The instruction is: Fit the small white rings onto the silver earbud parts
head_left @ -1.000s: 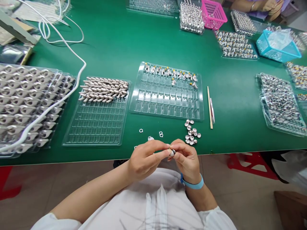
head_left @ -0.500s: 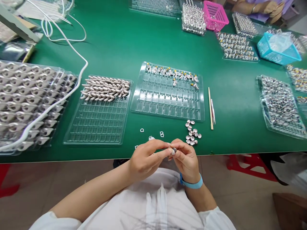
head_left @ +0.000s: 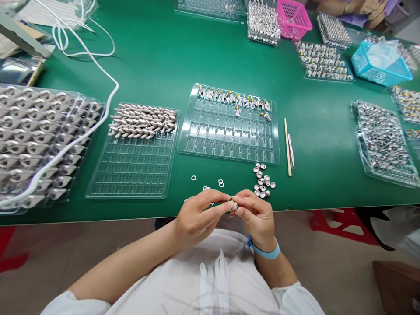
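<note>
1. Since the earlier frame both hands have barely shifted, still meeting at the green tabletop (head_left: 164,70)'s near edge.
2. The left hand (head_left: 197,218) and right hand (head_left: 257,216) pinch one small round white-and-silver part (head_left: 234,205) between their fingertips.
3. A heap of small round silver caps (head_left: 262,181) lies just beyond the right hand.

A tiny round silvery-white cap (head_left: 234,205) sits pinched between fingertips just above the table's near edge.

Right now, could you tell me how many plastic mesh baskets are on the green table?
2: a pink plastic mesh basket at the far edge, and a blue plastic mesh basket far right.
</note>
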A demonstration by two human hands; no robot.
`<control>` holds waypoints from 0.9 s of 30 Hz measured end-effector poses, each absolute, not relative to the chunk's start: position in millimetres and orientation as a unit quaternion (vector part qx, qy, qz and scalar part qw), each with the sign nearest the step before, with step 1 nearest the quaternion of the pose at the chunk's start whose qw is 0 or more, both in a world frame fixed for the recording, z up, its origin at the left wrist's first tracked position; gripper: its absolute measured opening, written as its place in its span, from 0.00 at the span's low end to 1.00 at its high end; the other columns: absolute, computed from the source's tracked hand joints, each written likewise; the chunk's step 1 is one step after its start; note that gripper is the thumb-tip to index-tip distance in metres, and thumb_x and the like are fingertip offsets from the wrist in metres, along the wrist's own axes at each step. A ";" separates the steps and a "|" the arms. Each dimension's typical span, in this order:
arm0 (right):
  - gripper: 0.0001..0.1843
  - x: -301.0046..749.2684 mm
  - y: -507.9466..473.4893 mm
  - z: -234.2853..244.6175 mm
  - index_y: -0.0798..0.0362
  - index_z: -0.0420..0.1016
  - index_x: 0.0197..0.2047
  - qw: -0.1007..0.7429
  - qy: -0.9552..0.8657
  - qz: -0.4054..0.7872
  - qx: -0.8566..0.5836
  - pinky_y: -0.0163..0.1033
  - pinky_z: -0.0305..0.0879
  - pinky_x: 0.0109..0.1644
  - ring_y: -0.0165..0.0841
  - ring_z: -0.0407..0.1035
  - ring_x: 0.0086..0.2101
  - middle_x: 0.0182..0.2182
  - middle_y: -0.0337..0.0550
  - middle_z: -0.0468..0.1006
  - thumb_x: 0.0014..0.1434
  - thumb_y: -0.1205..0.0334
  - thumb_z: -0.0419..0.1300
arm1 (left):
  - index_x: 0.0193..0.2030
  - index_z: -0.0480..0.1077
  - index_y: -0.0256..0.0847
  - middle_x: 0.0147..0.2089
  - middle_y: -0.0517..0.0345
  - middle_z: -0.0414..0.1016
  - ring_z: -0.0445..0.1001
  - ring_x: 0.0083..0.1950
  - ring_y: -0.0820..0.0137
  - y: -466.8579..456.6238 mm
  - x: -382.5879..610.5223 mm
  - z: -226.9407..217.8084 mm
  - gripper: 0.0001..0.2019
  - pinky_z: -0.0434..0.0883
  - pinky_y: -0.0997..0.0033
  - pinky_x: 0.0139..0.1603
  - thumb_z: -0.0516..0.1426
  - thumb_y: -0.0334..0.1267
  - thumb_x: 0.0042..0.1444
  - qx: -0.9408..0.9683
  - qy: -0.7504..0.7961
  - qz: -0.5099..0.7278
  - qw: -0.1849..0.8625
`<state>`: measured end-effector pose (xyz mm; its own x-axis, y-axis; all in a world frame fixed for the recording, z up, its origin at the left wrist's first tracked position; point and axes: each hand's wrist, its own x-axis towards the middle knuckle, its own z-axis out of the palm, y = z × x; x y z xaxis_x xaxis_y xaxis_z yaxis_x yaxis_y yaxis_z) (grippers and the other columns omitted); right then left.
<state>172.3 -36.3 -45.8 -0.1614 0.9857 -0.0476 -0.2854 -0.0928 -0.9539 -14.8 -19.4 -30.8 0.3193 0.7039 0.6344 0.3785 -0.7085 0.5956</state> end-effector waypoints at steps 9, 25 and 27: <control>0.14 173.3 -39.0 -43.2 0.42 0.81 0.48 0.502 -0.485 0.589 -0.408 0.38 0.76 0.34 0.31 0.74 0.33 0.39 0.43 0.76 0.59 0.65 0.65 | 0.48 0.73 0.35 0.41 0.48 0.78 0.78 0.40 0.70 -17.1 -14.6 -27.2 0.13 0.77 0.73 0.38 0.56 0.21 0.59 0.796 0.319 0.481 0.181; 0.16 174.7 -40.7 -41.4 0.41 0.81 0.48 0.511 -0.536 0.520 -0.426 0.37 0.75 0.32 0.32 0.75 0.32 0.38 0.43 0.78 0.58 0.67 0.66 | 0.49 0.71 0.37 0.39 0.50 0.79 0.79 0.40 0.71 -15.9 -13.3 -23.2 0.12 0.78 0.73 0.38 0.55 0.23 0.61 0.798 0.316 0.482 0.176; 0.16 174.6 -40.9 -41.5 0.40 0.81 0.48 0.512 -0.538 0.520 -0.423 0.37 0.75 0.32 0.31 0.75 0.32 0.39 0.43 0.78 0.58 0.67 0.66 | 0.49 0.71 0.37 0.39 0.50 0.79 0.79 0.40 0.70 -16.3 -13.5 -24.1 0.13 0.78 0.73 0.38 0.55 0.22 0.60 0.798 0.315 0.482 0.178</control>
<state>174.6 -40.9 -41.5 -0.1184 0.9867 0.1111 -0.0771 0.1024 -0.9918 -13.5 -16.3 -24.1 0.3371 0.6737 0.6576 0.3302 -0.7387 0.5876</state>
